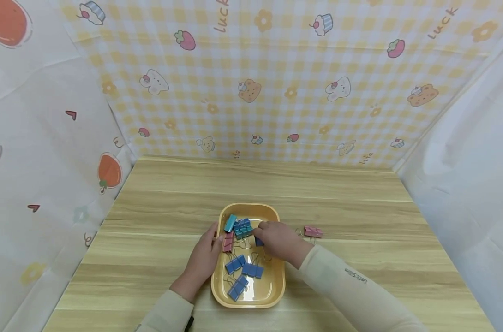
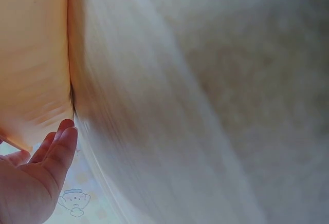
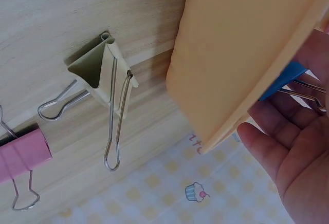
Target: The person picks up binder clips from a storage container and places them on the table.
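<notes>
A yellow tray [image 1: 248, 304] on the table holds several binder clips, among them blue clips [image 1: 253, 270], a teal clip [image 1: 230, 223] and a pink clip [image 1: 228, 242]. My right hand [image 1: 278, 240] reaches over the tray's right rim and grips a blue binder clip [image 3: 285, 80], partly hidden by the fingers. At the tray's left wall, my left hand [image 1: 206, 258] rests with fairly straight fingers touching the outside. A small red bit [image 1: 215, 234] shows beside those fingers; its kind is unclear.
On the table right of the tray lie a loose pink binder clip [image 1: 314, 232] and a cream binder clip [image 3: 105, 75], the latter mostly behind the right hand in the head view. Patterned cloth [image 1: 251, 115] rises behind the table and along both sides.
</notes>
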The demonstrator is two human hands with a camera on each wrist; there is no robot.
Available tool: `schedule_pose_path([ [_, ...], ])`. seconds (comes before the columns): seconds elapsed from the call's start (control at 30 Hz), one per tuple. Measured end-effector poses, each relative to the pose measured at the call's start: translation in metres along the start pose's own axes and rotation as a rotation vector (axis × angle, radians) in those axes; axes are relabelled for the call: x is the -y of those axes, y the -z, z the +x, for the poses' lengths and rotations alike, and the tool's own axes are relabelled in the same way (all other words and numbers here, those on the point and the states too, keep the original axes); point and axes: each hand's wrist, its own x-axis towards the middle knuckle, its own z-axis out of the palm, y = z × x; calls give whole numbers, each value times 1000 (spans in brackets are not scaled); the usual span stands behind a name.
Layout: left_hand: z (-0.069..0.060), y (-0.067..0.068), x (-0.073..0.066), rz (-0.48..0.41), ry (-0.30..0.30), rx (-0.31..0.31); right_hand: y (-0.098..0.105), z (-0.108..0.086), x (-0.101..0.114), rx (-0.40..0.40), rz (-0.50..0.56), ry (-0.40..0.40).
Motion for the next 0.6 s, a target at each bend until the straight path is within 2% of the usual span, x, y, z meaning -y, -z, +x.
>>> schedule_pose_path([
  [0.2,1,1,0,-9,-1,4,6,-4,0,-23,8,-6],
  [0.6,0,0,-1,-7,9,9,16,-12,-8,-188,31,37],
])
